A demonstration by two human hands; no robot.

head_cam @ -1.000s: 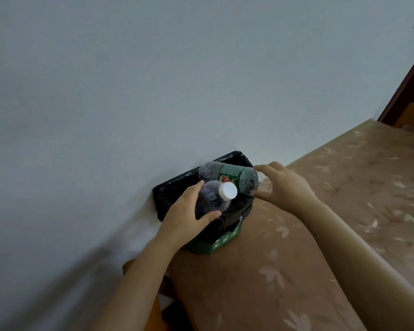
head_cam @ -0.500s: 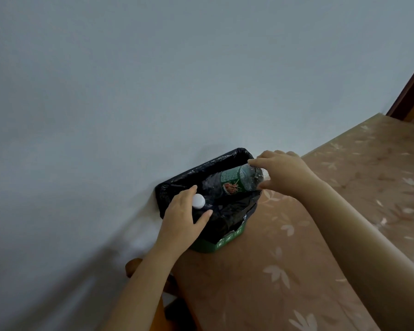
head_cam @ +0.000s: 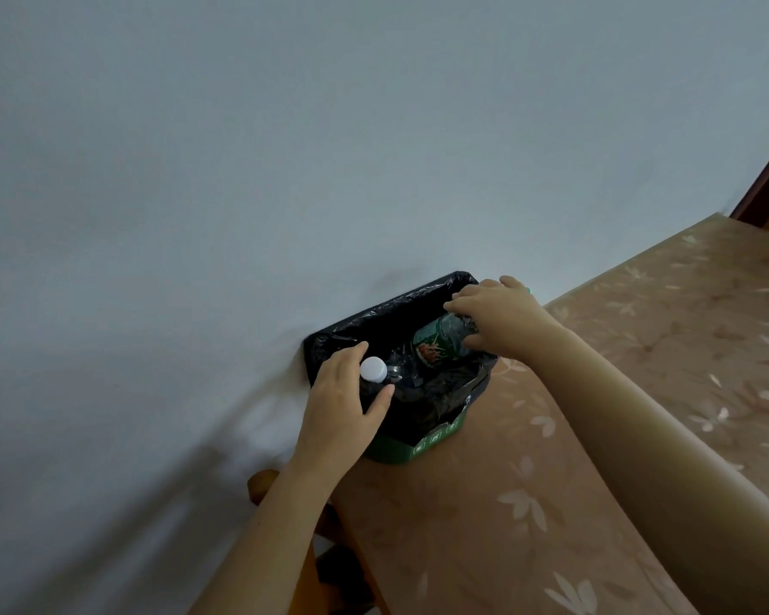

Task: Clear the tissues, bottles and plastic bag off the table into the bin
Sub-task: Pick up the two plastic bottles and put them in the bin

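Count — two plastic bottles: white-capped bottle (head_cam: 376, 374), green-labelled bottle (head_cam: 440, 344). One bin (head_cam: 436, 439) with one black liner bag (head_cam: 374, 319). Two hands — left (head_cam: 345, 403), right (head_cam: 500, 315).

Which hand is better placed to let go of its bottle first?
Probably the right hand. Its green-label bottle already lies low inside the black bin liner. The left hand holds the white-capped bottle close to the bin's near rim, so its grip should go deeper first.

Home room: floral-clothed table (head_cam: 640, 392) against plain wall (head_cam: 285, 170).
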